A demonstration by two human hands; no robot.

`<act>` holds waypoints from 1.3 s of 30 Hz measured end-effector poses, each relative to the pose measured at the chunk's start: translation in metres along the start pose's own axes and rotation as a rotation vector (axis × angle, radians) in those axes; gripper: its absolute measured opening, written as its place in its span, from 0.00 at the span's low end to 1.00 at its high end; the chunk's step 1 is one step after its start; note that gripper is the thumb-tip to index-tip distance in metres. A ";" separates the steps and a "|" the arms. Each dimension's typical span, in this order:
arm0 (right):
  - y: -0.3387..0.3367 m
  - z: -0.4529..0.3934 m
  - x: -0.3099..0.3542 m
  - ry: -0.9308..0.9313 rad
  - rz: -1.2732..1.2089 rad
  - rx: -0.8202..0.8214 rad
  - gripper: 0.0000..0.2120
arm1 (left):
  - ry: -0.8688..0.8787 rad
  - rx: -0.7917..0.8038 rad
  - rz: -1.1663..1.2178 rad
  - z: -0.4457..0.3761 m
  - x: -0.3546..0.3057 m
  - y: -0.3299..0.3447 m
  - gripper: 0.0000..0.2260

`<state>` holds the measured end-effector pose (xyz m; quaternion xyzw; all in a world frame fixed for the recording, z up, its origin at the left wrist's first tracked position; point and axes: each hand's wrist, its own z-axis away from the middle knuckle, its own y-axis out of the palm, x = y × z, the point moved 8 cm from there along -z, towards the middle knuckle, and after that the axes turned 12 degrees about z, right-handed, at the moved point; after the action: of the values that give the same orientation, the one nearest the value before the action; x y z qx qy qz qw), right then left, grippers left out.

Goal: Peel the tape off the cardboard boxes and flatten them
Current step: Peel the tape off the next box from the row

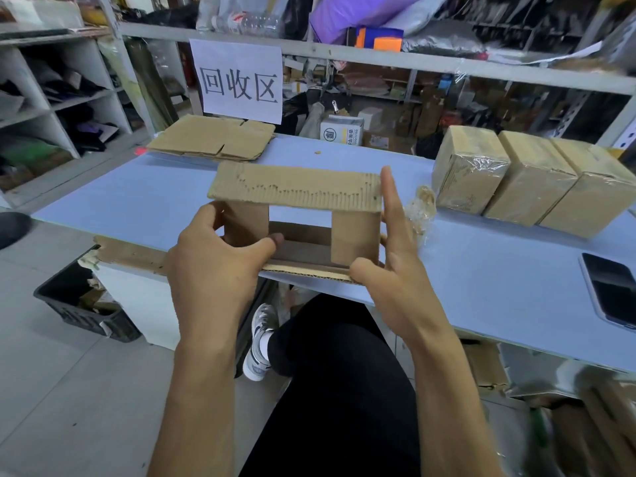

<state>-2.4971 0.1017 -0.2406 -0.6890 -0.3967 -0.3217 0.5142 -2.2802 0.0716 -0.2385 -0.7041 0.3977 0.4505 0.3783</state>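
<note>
Flattening is under way: the left hand (220,256) curls round the left end of the opened cardboard box (296,218), held over the near edge of the blue surface (144,197), while the right hand (395,249) presses straight fingers against its right end. Its far flap shows torn, ribbed corrugation where tape came away; next, I'd judge, the walls need pushing sideways to collapse. Right of it sit a crumpled tape wad (421,208) and three film-wrapped boxes (526,180); beyond it lies the flattened cardboard stack (213,137).

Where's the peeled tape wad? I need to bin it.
On the blue table, right of the right hand, the tape wad sits before the three taped boxes.
</note>
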 end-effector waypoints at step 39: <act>-0.026 0.003 -0.027 0.155 -0.071 -0.338 0.34 | -0.091 0.157 0.364 -0.002 0.013 0.020 0.17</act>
<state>-2.5325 0.1024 -0.2530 -0.7242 -0.3203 -0.4539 0.4085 -2.2945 0.0588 -0.2533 -0.5679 0.5350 0.5104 0.3617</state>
